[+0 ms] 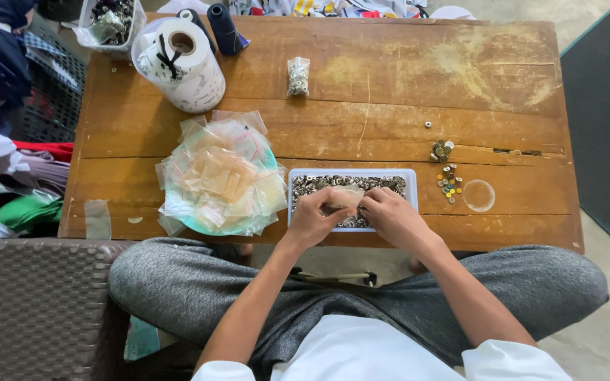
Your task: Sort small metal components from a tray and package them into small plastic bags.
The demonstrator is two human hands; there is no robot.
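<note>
Hands: left [310, 219], right [390, 215] pinch clear bag [347, 195] over button tray [411, 176].

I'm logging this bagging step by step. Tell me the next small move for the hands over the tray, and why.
Probably slip a few small metal pieces into the small clear bag. Both hands, left hand and right hand, pinch that bag over the white tray, which is full of small metal pieces; whether the bag's mouth is open cannot be told.

hands [351, 215] hiding tray [411, 185] front, buttons [448, 182] too small
</note>
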